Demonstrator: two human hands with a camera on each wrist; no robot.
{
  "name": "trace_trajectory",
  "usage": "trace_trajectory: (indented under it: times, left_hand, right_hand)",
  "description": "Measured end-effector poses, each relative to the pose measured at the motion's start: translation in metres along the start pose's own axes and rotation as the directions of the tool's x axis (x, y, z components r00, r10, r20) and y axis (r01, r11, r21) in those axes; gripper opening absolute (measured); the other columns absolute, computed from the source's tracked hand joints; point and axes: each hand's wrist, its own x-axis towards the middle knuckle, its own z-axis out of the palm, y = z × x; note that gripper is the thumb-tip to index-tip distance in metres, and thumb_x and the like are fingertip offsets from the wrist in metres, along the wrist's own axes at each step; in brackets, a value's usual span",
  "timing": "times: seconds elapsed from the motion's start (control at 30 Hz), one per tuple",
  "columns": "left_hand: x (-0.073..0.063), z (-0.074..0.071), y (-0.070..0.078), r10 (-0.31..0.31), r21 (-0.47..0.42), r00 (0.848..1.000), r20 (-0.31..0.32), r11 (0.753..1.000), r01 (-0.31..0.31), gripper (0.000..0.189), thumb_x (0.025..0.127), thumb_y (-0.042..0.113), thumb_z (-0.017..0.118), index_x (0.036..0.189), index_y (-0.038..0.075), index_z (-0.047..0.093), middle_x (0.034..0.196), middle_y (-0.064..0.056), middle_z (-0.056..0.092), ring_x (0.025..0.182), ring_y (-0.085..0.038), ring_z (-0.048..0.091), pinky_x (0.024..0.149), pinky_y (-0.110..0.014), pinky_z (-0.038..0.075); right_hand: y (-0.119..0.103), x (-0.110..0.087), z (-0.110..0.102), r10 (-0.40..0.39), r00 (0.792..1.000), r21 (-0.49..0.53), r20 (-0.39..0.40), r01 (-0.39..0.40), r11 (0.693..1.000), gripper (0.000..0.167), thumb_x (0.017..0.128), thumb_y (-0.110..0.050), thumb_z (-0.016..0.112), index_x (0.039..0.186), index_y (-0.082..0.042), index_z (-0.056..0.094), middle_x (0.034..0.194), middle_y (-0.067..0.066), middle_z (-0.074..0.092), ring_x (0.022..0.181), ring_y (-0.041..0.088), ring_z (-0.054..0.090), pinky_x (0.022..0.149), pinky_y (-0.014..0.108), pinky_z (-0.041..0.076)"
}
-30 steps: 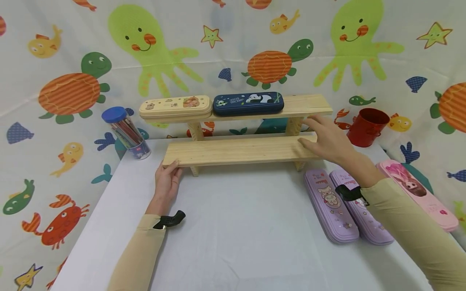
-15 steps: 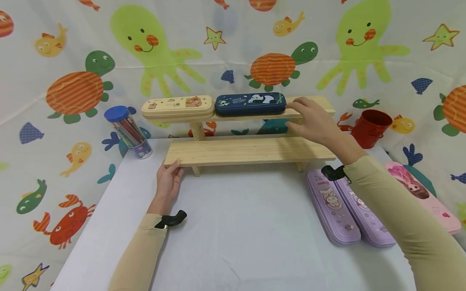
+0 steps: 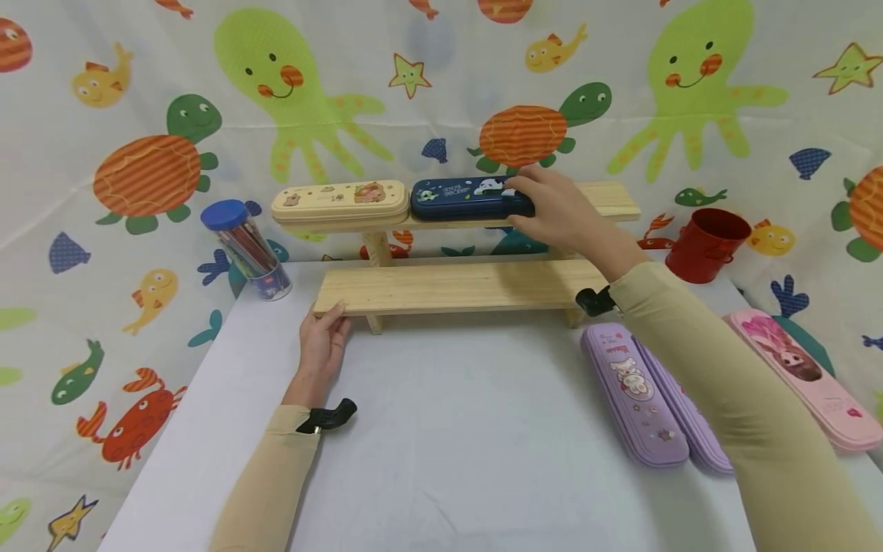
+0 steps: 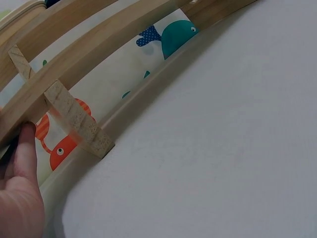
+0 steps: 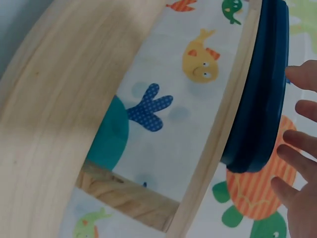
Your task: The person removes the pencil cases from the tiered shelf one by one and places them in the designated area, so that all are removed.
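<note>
A two-tier wooden shelf (image 3: 448,287) stands at the back of the table. At the left end of its lower board my left hand (image 3: 322,349) grips the corner, thumb on top and fingers beneath; in the left wrist view part of that hand (image 4: 22,178) shows under the board. On the upper board lie a cream pencil case (image 3: 338,201) and a navy pencil case with a panda (image 3: 455,201), side by side. My right hand (image 3: 562,215) reaches over the navy case's right end, covering part of it. Its fingers (image 5: 297,148) are spread beside the case (image 5: 260,99).
Two purple pencil cases (image 3: 635,399) and a pink one (image 3: 803,376) lie at the right, partly under my right forearm. A red bucket (image 3: 707,245) stands behind them. At the back left is a blue-lidded jar of pens (image 3: 248,249). A patterned sea-animal cloth hangs behind.
My right hand has moved left and up from the lower board's right end to the navy pencil case on the upper board. The left hand keeps its grip.
</note>
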Motion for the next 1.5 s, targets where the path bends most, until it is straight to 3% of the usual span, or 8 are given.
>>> trace_trajectory:
  times: [0.37,0.53,0.73,0.87,1.13,1.4,1.5]
  left_hand:
    - [0.002,0.0,-0.002,0.023,0.001,1.0,0.002,1.0,-0.023,0.067,0.097,0.007,0.061,0.155,0.015,0.028,0.156,-0.009,0.04,0.14,-0.019,0.047,0.107,-0.02,0.05]
    - [0.002,0.0,-0.003,0.024,0.004,1.0,-0.002,1.0,-0.024,0.066,0.097,0.006,0.061,0.155,0.014,0.029,0.155,-0.01,0.041,0.138,-0.018,0.048,0.107,-0.021,0.05]
    - [0.001,0.0,-0.003,0.019,0.002,1.0,-0.002,1.0,-0.019,0.07,0.096,0.008,0.063,0.156,0.015,0.027,0.157,-0.009,0.039,0.14,-0.018,0.046,0.109,-0.022,0.048]
    - [0.001,0.0,-0.004,0.028,0.016,1.0,0.003,0.999,-0.028,0.068,0.097,0.008,0.062,0.156,0.014,0.027,0.156,-0.01,0.04,0.14,-0.019,0.047,0.109,-0.022,0.049]
    - [0.001,-0.002,-0.003,0.024,-0.008,1.0,-0.018,1.0,-0.024,0.067,0.097,0.006,0.061,0.155,0.015,0.029,0.155,-0.009,0.04,0.139,-0.018,0.048,0.108,-0.021,0.049]
    - [0.003,-0.003,-0.003,0.021,-0.029,1.0,-0.004,0.999,-0.021,0.067,0.097,0.005,0.061,0.155,0.015,0.03,0.153,-0.009,0.042,0.137,-0.018,0.049,0.106,-0.021,0.051]
    - [0.005,-0.003,-0.003,0.015,-0.035,1.0,-0.005,0.999,-0.015,0.067,0.097,0.004,0.06,0.155,0.015,0.029,0.154,-0.009,0.041,0.138,-0.018,0.048,0.106,-0.021,0.051]
  right_hand:
    - [-0.016,0.032,0.005,0.002,0.995,0.044,0.104,-0.006,0.999,0.057,0.094,-0.029,0.063,0.146,-0.01,0.047,0.149,0.017,0.045,0.133,0.039,0.045,0.114,0.057,0.041]
    - [-0.014,0.039,0.011,0.03,0.984,0.066,0.175,-0.042,0.997,0.052,0.094,-0.023,0.06,0.143,-0.01,0.048,0.156,0.015,0.038,0.143,0.04,0.036,0.12,0.061,0.032]
    - [-0.018,0.044,0.016,-0.01,0.983,0.07,0.181,-0.002,0.998,0.043,0.09,-0.02,0.059,0.129,-0.005,0.049,0.145,0.017,0.047,0.136,0.038,0.043,0.119,0.06,0.032]
    - [-0.022,0.047,0.018,0.009,0.985,0.046,0.173,-0.017,0.999,0.041,0.092,-0.022,0.057,0.128,-0.005,0.048,0.142,0.017,0.05,0.136,0.036,0.043,0.12,0.059,0.03]
    - [-0.03,0.048,0.017,0.012,0.986,-0.043,0.167,-0.005,0.999,0.036,0.094,-0.021,0.051,0.127,-0.006,0.047,0.141,0.019,0.048,0.125,0.037,0.045,0.103,0.061,0.039]
    - [-0.034,0.042,0.015,0.027,0.986,0.012,0.163,-0.03,0.999,0.041,0.089,-0.021,0.056,0.124,-0.005,0.043,0.129,0.019,0.048,0.101,0.033,0.049,0.091,0.05,0.049]
    - [-0.035,0.041,0.014,0.054,0.985,0.019,0.167,-0.058,0.998,0.042,0.087,-0.023,0.059,0.123,-0.006,0.044,0.127,0.017,0.048,0.101,0.032,0.049,0.091,0.048,0.049]
